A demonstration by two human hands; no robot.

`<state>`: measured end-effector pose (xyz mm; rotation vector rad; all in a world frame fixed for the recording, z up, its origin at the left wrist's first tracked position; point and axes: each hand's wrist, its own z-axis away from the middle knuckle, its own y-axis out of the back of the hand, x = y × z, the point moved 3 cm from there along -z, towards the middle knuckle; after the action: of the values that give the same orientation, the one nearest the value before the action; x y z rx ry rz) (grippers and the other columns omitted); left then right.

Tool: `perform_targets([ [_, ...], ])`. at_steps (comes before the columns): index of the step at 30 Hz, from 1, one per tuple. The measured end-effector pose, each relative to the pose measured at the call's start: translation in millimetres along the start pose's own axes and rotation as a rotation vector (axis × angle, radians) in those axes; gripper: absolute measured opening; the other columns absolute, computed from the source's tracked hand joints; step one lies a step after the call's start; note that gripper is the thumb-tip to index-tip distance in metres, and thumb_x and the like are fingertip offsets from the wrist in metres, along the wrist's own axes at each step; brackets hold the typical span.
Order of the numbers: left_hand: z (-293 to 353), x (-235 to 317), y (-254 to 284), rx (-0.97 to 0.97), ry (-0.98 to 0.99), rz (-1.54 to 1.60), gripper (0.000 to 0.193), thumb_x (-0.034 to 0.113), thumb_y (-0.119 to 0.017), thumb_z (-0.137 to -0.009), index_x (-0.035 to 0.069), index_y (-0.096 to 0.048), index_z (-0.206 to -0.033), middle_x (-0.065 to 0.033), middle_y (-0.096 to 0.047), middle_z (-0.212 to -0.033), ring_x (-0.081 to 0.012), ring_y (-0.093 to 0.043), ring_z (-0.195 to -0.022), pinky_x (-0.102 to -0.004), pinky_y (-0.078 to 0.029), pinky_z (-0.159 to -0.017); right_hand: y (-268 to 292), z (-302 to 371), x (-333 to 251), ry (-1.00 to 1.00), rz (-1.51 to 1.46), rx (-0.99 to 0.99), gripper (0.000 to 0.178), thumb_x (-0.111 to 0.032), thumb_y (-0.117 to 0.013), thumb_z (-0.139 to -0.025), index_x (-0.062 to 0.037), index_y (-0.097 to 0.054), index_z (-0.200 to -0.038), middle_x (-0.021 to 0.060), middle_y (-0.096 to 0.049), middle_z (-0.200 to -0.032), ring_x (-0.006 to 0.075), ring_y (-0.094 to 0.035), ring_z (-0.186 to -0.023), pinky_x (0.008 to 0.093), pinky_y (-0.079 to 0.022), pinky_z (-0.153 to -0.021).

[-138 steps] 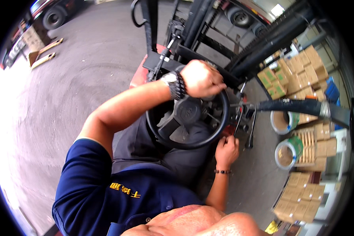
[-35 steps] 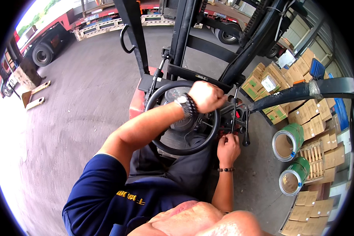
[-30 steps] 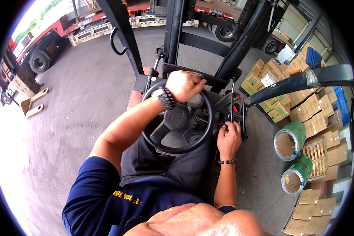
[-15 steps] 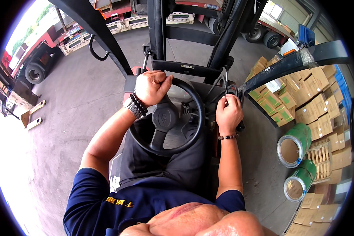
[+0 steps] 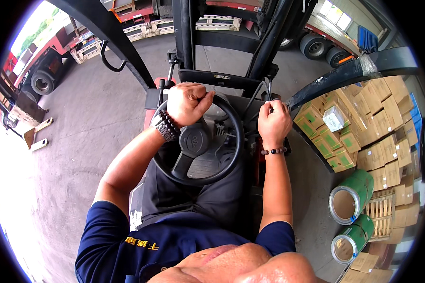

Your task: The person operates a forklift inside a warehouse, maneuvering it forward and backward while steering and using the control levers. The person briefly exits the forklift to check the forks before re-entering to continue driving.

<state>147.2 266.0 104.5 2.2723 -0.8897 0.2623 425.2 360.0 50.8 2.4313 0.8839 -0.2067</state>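
My left hand (image 5: pixel 188 103) is closed at the upper left of the black steering wheel (image 5: pixel 241 141), a beaded bracelet and a metal band round its wrist. What lies inside that fist is hidden; it rests at the rim. My right hand (image 5: pixel 275 123) is closed round a thin dark control lever (image 5: pixel 270 108) to the right of the wheel. Only the lever's top shows above its fingers. Ahead of the wheel stands the forklift's black mast (image 5: pixel 227 41), with more levers beside my right hand.
On the right, stacked cardboard boxes (image 5: pixel 381 123) stand close to the forklift, with two green drums (image 5: pixel 362 185) and a wooden pallet (image 5: pixel 380 213) nearer. Red flatbed trucks (image 5: pixel 41 52) are parked ahead and left. A pallet jack (image 5: pixel 38 134) stands at the left.
The steering wheel and my left hand have turned slightly clockwise. The boxes and drums on the right have shifted nearer and lower in view. My right hand stays on the lever.
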Motion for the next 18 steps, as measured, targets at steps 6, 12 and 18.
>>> perform_targets([
  [6,-8.1,-1.3,-8.6,-0.006,0.001,-0.041,0.047,0.016,-0.081,-0.099,0.004,-0.049,-0.066,-0.0147,-0.056,-0.063,-0.0402,-0.060,-0.060,-0.0477,-0.048,-0.058,-14.7,-10.0,6.8,0.017,-0.049,-0.001,0.019,-0.016,-0.076,-0.098,-0.0076,-0.066,-0.084,0.0109,-0.072,-0.083,0.0389,-0.071,-0.071,0.0498,-0.057,-0.060],
  [12,-17.9,-12.0,-18.9,-0.003,-0.011,-0.038,0.048,0.015,-0.081,-0.099,0.004,-0.048,-0.066,-0.0147,-0.055,-0.064,-0.0396,-0.059,-0.060,-0.0474,-0.046,-0.058,-28.4,-14.6,15.2,0.013,-0.085,0.006,0.018,-0.016,-0.076,-0.097,-0.0075,-0.066,-0.084,0.0106,-0.071,-0.082,0.0391,-0.070,-0.068,0.0502,-0.056,-0.058],
  [18,-22.5,-8.5,-29.5,-0.013,-0.004,-0.057,0.048,0.015,-0.082,-0.099,0.004,-0.049,-0.066,-0.0137,-0.054,-0.063,-0.0384,-0.058,-0.058,-0.0465,-0.045,-0.056,-31.1,-14.1,27.3,0.000,-0.109,-0.013,0.017,-0.015,-0.076,-0.096,-0.0081,-0.066,-0.084,0.0110,-0.071,-0.082,0.0385,-0.071,-0.069,0.0503,-0.056,-0.058],
])
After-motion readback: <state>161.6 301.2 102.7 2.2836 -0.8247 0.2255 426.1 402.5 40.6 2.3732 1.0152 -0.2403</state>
